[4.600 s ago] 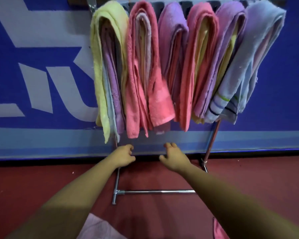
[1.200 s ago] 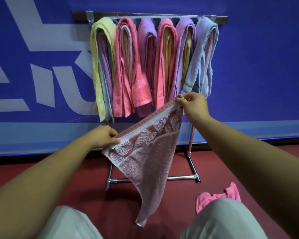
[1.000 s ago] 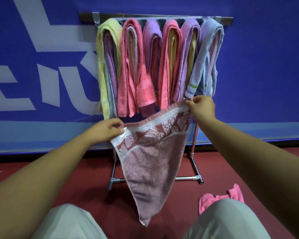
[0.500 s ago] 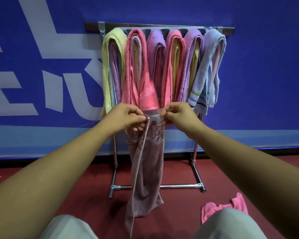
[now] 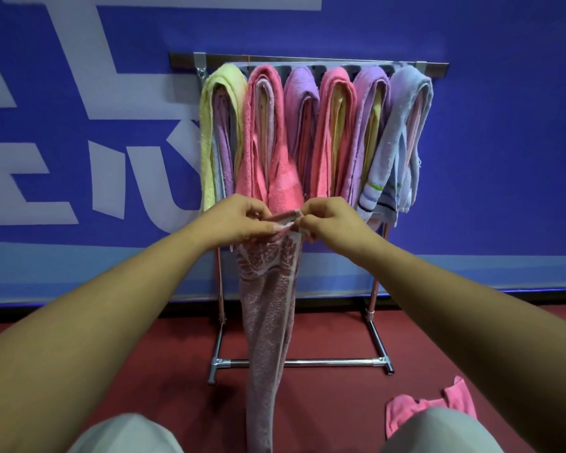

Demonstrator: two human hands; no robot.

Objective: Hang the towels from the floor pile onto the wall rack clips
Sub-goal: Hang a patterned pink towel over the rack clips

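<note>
A dusty-pink towel with a white leaf-pattern border (image 5: 268,308) hangs folded lengthwise in front of me. My left hand (image 5: 239,220) and my right hand (image 5: 330,219) pinch its top edge close together, a little below the hanging towels. The metal rack (image 5: 307,60) stands against the blue wall, its top bar loaded with several folded towels in yellow, pink, purple and pale blue. The clips are hidden under those towels. A pink towel (image 5: 428,405) lies on the red floor at the lower right, partly behind my knee.
The rack's chrome legs and floor crossbar (image 5: 301,362) stand on the red floor right behind the dangling towel. The blue wall with large white lettering (image 5: 79,93) is directly behind. My two knees in light trousers (image 5: 128,434) fill the bottom of the view.
My hands came together, folding the spread pink patterned towel into a narrow strip, and lifted it slightly toward the rack. Earlier both hands were empty, low by the rack's base.
</note>
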